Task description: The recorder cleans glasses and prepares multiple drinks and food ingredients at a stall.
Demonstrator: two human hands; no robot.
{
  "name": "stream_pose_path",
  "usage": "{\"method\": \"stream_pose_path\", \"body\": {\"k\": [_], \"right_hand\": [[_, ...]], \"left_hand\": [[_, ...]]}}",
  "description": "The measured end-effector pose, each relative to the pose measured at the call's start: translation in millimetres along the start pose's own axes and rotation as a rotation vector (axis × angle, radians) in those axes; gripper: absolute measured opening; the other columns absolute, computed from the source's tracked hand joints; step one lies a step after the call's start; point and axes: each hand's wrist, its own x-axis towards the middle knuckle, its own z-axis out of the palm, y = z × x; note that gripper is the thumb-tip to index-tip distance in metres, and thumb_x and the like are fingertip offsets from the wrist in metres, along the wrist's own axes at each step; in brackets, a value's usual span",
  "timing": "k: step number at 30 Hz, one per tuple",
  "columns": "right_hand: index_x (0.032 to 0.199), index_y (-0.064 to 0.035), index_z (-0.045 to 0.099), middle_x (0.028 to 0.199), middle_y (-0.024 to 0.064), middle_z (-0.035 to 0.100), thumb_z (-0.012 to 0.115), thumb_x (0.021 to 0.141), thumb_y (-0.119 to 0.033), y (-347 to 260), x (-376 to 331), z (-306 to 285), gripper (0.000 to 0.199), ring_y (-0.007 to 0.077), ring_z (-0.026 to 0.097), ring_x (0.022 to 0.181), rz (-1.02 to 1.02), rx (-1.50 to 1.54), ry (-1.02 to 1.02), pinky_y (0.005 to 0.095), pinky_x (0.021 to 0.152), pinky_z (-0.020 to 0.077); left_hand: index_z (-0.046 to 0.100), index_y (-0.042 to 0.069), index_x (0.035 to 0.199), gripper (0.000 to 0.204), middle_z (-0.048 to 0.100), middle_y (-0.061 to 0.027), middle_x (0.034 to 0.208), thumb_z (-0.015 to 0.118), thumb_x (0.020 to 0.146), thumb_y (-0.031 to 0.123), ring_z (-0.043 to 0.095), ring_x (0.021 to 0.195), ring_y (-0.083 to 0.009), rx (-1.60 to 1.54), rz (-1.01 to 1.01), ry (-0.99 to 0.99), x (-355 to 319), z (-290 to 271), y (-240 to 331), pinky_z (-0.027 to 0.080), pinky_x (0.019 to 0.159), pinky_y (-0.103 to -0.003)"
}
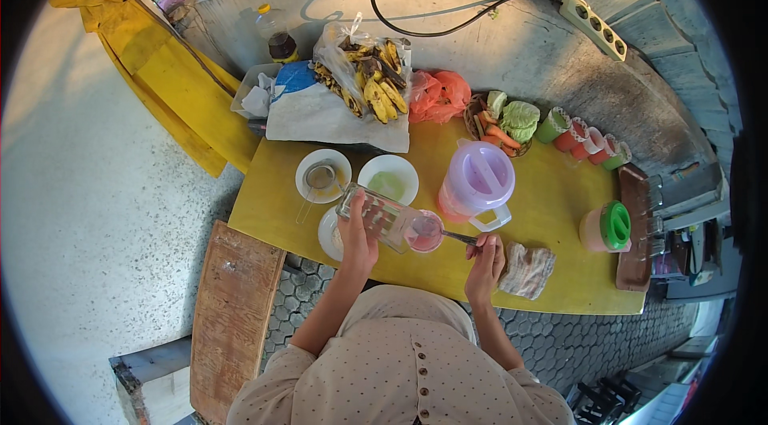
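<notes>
Looking down from the head camera, the person's left hand (357, 227) is wrapped around a clear glass jug (378, 218), which lies tilted with its mouth over a small glass (427, 232) of pinkish liquid. The right hand (486, 259) pinches the handle of a spoon (458, 237), whose bowl end reaches into that glass. Both sit at the near edge of the yellow table (552, 209). A white plate (328, 235) lies partly under the left hand and the jug. Just right of the right hand rests a crumpled patterned cloth (528, 269).

Slightly farther in, a white bowl holding a metal strainer (322, 176) stands beside a second white bowl (389, 179) with a pale green content. To their right stands a lilac plastic pitcher (477, 183) with a white handle, close behind the small glass. Toward the right end of the table is a translucent container with a green lid (607, 227), and beyond it a brown tray (638, 225) at the table's edge.

At the far edge of the table lie a white cloth (320, 117), a plastic bag of bananas (370, 77), an orange plastic bag (438, 95), a basket of vegetables (502, 123) and a row of coloured cups (582, 139). A bottle with a yellow cap (278, 35) stands behind the bananas. On the curved wall beyond, a black cable (448, 25) leads to a power strip (594, 25).
</notes>
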Motion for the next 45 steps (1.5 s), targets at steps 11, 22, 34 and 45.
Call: {"method": "stream_pose_path", "body": {"k": [11, 22, 34, 45], "right_hand": [[0.074, -0.0052, 0.044, 0.066, 0.0019, 0.043, 0.034, 0.093, -0.022, -8, 1, 3, 0.027, 0.0088, 0.041, 0.06, 0.022, -0.076, -0.201, 0.0222, 0.058, 0.0337], [0.074, -0.0067, 0.042, 0.065, 0.0027, 0.043, 0.034, 0.093, -0.022, -11, 7, 3, 0.026, 0.0093, 0.041, 0.061, 0.032, -0.039, -0.172, 0.0232, 0.059, 0.0337], [0.075, -0.0065, 0.043, 0.067, 0.0024, 0.044, 0.035, 0.093, -0.025, -15, 8, 5, 0.028, 0.0094, 0.041, 0.06, 0.072, -0.043, -0.248, 0.023, 0.059, 0.0341], [0.076, -0.0066, 0.044, 0.069, 0.0009, 0.043, 0.035, 0.093, -0.023, -14, 17, 4, 0.026, 0.0097, 0.042, 0.061, 0.092, 0.059, -0.071, 0.0231, 0.058, 0.0346]], "left_hand": [[0.048, 0.014, 0.099, 0.036, 0.049, -0.0001, 0.091, 0.063, 0.075, 0.036, 0.051, 0.084, -0.0137, -0.013, -0.02, -0.036, -1, -2, 3, 0.045, 0.072, -0.032], [0.048, 0.014, 0.1, 0.038, 0.049, -0.0001, 0.092, 0.063, 0.074, 0.037, 0.05, 0.085, -0.0137, -0.037, -0.022, -0.057, -3, 2, 4, 0.045, 0.071, -0.032], [0.047, 0.014, 0.101, 0.039, 0.049, -0.0001, 0.092, 0.063, 0.074, 0.037, 0.049, 0.086, -0.0137, -0.017, -0.013, -0.069, -7, 5, 6, 0.044, 0.071, -0.031], [0.047, 0.012, 0.102, 0.038, 0.051, -0.0014, 0.096, 0.061, 0.076, 0.037, 0.049, 0.087, -0.0136, 0.006, 0.001, -0.064, -10, 7, 9, 0.043, 0.072, -0.031]]}}
